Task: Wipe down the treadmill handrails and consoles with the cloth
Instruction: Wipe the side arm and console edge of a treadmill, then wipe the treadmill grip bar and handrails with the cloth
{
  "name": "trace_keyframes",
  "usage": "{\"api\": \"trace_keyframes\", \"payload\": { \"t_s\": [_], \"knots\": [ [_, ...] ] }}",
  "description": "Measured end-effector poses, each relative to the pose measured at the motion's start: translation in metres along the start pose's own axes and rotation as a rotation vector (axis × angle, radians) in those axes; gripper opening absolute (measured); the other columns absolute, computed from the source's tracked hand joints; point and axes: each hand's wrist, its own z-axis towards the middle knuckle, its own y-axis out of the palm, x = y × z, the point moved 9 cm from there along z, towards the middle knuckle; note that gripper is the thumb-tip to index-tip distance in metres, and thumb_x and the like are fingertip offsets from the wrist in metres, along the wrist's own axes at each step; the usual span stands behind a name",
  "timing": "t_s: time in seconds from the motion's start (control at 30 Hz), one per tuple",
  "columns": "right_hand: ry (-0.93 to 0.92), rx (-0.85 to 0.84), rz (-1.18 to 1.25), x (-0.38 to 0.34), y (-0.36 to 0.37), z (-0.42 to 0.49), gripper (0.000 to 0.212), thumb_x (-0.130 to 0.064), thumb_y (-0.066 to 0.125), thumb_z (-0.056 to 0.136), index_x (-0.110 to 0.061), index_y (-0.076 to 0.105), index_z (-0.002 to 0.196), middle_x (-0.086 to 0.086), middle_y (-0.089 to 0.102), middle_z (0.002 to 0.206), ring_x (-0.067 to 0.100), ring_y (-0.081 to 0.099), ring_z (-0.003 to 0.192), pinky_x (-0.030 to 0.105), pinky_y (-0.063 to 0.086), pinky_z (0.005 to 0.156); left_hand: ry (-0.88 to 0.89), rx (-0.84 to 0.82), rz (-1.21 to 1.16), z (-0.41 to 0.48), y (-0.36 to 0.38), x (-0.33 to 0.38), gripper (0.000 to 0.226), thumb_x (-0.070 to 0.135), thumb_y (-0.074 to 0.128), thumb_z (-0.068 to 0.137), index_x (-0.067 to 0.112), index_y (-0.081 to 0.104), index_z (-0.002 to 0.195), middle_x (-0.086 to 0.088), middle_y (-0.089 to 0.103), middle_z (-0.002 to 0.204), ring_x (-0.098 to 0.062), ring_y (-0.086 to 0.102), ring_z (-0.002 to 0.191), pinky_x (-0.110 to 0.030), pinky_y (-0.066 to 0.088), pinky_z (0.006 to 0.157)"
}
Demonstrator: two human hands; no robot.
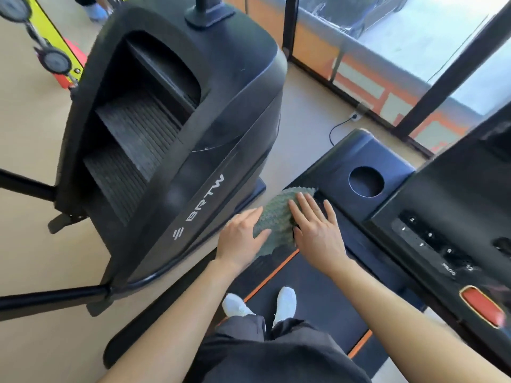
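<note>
A green textured cloth (pixel 276 217) lies over the left end of the treadmill's black console (pixel 343 167), beside its round cup holder (pixel 366 181). My left hand (pixel 240 239) touches the cloth's left edge with nearly straight fingers. My right hand (pixel 318 230) lies flat with spread fingers on the cloth's right side and the console surface. The handrail under the cloth is hidden. The console's button panel (pixel 431 241) and a red stop button (pixel 482 306) are at the right.
A black stair-climber machine (pixel 171 120) stands close on the left. The treadmill belt (pixel 312 305) with orange edges is under my white shoes. Glass windows with black posts (pixel 448 76) run along the far right. A power cord (pixel 338 128) lies on the tan floor.
</note>
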Motion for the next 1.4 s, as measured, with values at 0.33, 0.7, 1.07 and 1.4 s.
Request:
{"api": "trace_keyframes", "payload": {
  "t_s": [0.33,0.7,1.07,1.4],
  "knots": [
    [0.383,-0.072,0.457,0.039,0.004,-0.026,0.039,-0.022,0.058,0.091,-0.015,0.059,0.13,-0.002,0.062,0.13,0.027,0.055,0.119,0.038,0.046,0.093,0.236,-0.108,0.109,0.055,0.024,0.059,0.066,0.031,0.069,0.094,0.02,0.043,0.154,0.003,0.042,0.159,-0.019,0.042,0.142,-0.037,0.04,0.114],
    [0.697,-0.209,1.249,0.019,0.021,0.002,0.074,-0.024,0.048,0.103,-0.017,0.003,0.162,0.003,0.03,0.163,0.021,0.035,0.146,0.022,0.031,0.106,0.473,-0.211,0.198,0.074,0.033,0.08,0.067,0.015,0.067,0.093,0.025,0.042,0.154,0.011,0.029,0.165,-0.013,0.028,0.151,-0.044,0.035,0.12],
    [0.373,-0.072,0.77,-0.046,0.023,-0.019,0.068,-0.021,0.046,0.102,-0.008,0.013,0.16,0.017,0.001,0.167,0.025,-0.005,0.156,0.047,0.007,0.125,0.324,-0.184,0.096,0.017,0.004,0.014,0.072,0.027,0.076,0.09,0.024,0.043,0.154,0.01,0.038,0.161,-0.005,0.039,0.145,-0.028,0.034,0.118],
    [0.576,-0.081,1.38,-0.089,0.062,-0.063,0.081,-0.021,0.057,0.1,-0.02,0.005,0.162,-0.013,0.003,0.167,-0.006,0.001,0.15,0.014,0.007,0.12,0.277,-0.171,0.002,-0.046,-0.015,-0.025,0.068,0.023,0.078,0.089,0.024,0.049,0.151,0.014,0.037,0.16,0.003,0.034,0.145,-0.012,0.025,0.116]
  ]
}}
